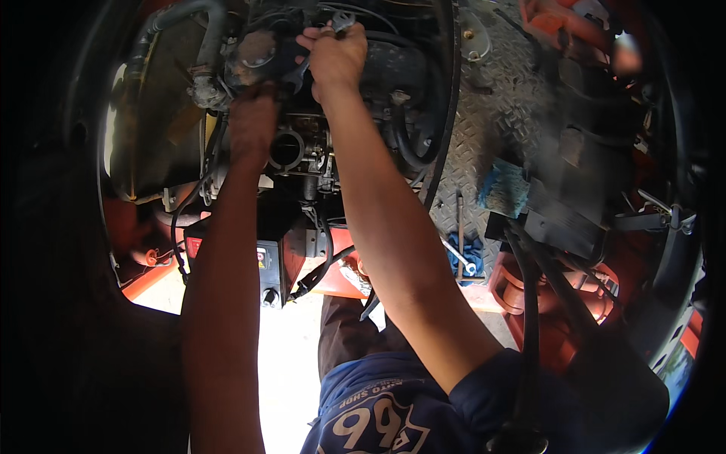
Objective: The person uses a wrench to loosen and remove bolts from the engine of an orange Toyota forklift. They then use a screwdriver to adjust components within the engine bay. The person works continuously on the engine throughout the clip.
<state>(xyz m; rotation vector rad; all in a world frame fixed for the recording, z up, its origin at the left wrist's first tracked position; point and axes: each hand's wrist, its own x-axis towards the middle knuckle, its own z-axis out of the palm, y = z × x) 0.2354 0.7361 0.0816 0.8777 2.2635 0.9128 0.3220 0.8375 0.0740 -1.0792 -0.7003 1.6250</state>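
Observation:
My right hand (338, 62) is closed around a wrench (344, 20) over the engine; its metal head sticks out beyond the knuckles. Below the fingers, between both hands, shows another open wrench jaw (299, 74); I cannot tell if it belongs to the same wrench. Lower and to the left, my left hand (253, 121) reaches into the engine with its fingers curled in shadow. What those fingers grip is hidden. Just beneath the hands sits a carburetor-like metal body with a round opening (286, 150). A rusty round cap (257, 49) lies beyond the left hand.
A battery (274, 265) stands near me, with cables beside it. On the right, a diamond-plate floor (484, 113) carries a blue cloth (505, 188) and another wrench (458, 253). Black levers (529, 303) rise at lower right. A grey hose (213, 38) bends at upper left.

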